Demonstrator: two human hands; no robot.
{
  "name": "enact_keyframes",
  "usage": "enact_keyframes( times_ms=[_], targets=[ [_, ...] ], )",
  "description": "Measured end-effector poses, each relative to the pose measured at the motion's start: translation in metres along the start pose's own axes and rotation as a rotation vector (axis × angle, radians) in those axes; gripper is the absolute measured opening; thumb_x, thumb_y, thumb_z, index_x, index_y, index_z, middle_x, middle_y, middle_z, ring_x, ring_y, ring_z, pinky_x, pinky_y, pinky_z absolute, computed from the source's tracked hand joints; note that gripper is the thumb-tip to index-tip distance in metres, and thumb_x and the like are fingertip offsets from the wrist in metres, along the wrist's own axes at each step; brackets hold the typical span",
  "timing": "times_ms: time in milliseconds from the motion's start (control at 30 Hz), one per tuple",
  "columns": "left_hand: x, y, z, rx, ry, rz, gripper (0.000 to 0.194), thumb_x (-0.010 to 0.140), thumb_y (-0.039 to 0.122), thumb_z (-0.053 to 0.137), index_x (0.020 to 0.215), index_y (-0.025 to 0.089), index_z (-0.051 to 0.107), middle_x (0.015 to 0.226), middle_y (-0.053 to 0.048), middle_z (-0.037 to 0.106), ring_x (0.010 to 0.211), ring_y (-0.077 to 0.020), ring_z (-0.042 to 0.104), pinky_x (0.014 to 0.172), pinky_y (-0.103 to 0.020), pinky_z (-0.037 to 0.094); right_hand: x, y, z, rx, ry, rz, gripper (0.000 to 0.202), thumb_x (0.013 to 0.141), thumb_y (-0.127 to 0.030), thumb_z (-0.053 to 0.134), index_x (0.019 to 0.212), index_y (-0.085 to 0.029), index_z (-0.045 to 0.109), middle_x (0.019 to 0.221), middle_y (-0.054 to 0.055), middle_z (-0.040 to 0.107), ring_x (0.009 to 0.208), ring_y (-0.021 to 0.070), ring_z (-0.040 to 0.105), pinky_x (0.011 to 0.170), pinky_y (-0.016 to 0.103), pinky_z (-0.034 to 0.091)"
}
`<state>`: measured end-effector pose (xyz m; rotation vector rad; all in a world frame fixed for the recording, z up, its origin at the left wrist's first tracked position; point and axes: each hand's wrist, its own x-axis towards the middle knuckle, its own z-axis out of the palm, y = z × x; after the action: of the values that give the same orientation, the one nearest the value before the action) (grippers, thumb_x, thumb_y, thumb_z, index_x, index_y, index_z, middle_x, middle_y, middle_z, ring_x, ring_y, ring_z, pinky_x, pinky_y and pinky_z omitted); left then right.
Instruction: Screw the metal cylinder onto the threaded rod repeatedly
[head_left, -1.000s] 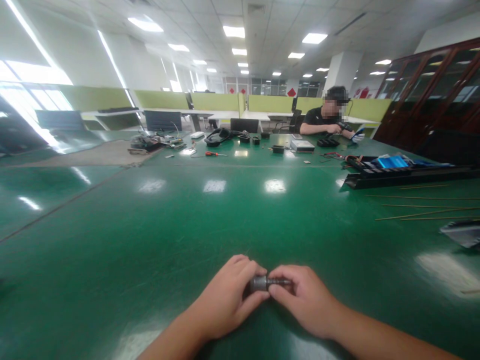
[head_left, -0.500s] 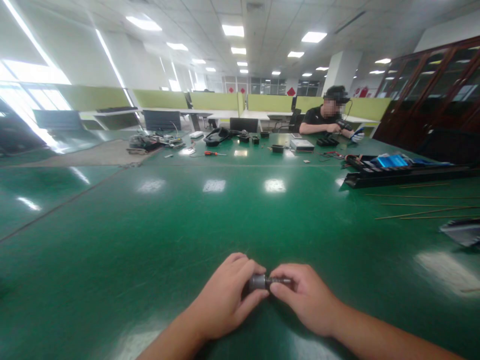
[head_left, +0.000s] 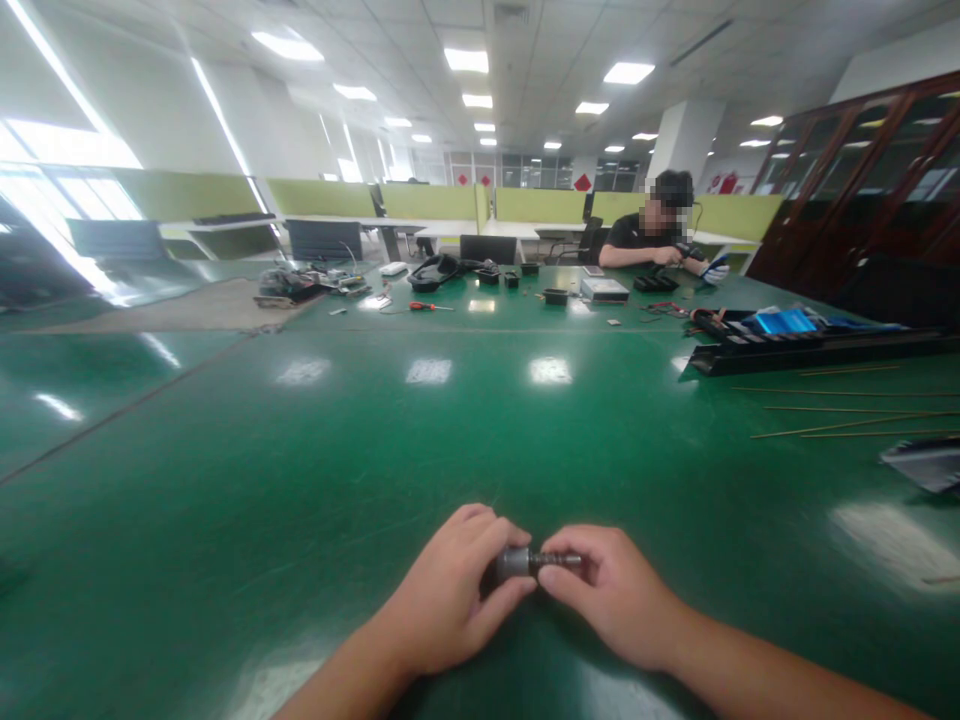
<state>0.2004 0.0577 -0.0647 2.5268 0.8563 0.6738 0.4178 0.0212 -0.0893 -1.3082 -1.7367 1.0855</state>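
Well, the left hand grips the grey cylinder while the right hand pinches the slim shaft. Best hold both in line.

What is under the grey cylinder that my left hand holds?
Green tabletop shows near the grey cylinder and left hand. Underneath, cylinder and hand cover the view; whether the cylinder touches the tabletop is unclear.

A glossy green table carries an orange-handled screwdriver, with a heap of electronic parts to its left, a black headset just behind it, a pale box to its right and, farther right and nearer, a black tray and thin rods.
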Motion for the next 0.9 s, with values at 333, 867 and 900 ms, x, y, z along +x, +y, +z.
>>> enact_keyframes(
  times_ms=[333,867,900],
  targets=[
    [-0.0011,-0.0008,0.0003,0.006,0.009,0.003,0.02,0.092,0.03,0.059,0.109,0.021,0.059,0.095,-0.006,0.067,0.093,-0.0234,0.061,0.094,-0.043,0.048,0.0003,-0.0031,0.0003,-0.049,0.025,-0.013,0.017,0.087,-0.029,0.065,0.081,-0.017,0.074,0.071,0.0,0.065,0.066,0.0149,0.054,0.062,0.025,0.037],
    [-0.0038,-0.0022,-0.0004,-0.002,0.052,0.043,0.021,0.089,0.029,0.06,0.109,0.022,0.057,0.094,-0.005,0.067,0.094,-0.0245,0.061,0.095,-0.045,0.047,-0.0001,-0.0049,-0.0012,0.043,0.026,-0.007,0.017,0.086,-0.029,0.065,0.08,-0.015,0.073,0.068,0.0,0.06,0.063,0.0137,0.05,0.06,0.025,0.036],
    [-0.0039,-0.0025,-0.0004,-0.005,0.057,0.052,0.021,0.089,0.028,0.06,0.109,0.022,0.057,0.093,-0.005,0.067,0.093,-0.0245,0.061,0.095,-0.046,0.047,-0.0003,-0.0052,-0.0014,0.043,0.022,-0.01,0.017,0.086,-0.029,0.065,0.08,-0.015,0.073,0.068,0.0,0.06,0.063,0.0136,0.051,0.06,0.025,0.036]
  ],
)
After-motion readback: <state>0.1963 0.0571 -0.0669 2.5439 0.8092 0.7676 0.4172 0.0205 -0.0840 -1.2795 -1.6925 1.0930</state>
